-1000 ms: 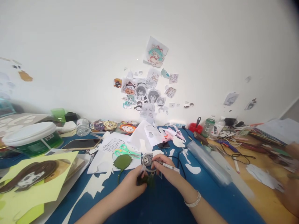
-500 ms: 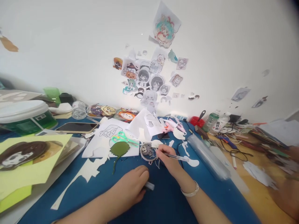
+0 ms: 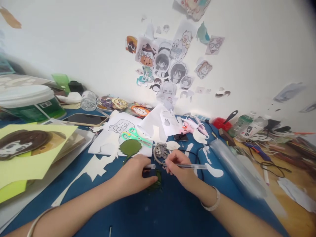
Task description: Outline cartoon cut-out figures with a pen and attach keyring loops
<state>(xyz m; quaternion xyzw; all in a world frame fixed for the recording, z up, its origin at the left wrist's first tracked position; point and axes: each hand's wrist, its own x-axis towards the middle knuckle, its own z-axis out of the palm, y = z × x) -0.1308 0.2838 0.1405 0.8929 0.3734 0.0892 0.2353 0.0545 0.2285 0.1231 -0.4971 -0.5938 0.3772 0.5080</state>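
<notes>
My left hand [image 3: 134,174] rests on the blue mat [image 3: 153,210], fingers closed round a pen cap [image 3: 150,167] and pressing a small dark green paper piece [image 3: 156,183]. My right hand [image 3: 179,164] grips a clear pen [image 3: 195,166], tip pointing left toward the green piece. Just behind both hands lies a round grey cut-out figure [image 3: 160,151]. A larger green leaf-shaped cut-out [image 3: 129,147] and teal scissors [image 3: 135,135] lie to the left of it on white paper.
A phone [image 3: 85,119], a green tub with a white lid [image 3: 29,103] and a yellow sheet with a drawn face [image 3: 27,148] are at the left. A clear plastic roll [image 3: 234,168], bottles [image 3: 244,126] and cables lie right. Stickers cover the wall [image 3: 168,65].
The view tilted down and shifted. My left hand moved forward from the mat's near part, bringing the pen cap onto the small green piece. My right hand with the pen stayed by the round cut-out.
</notes>
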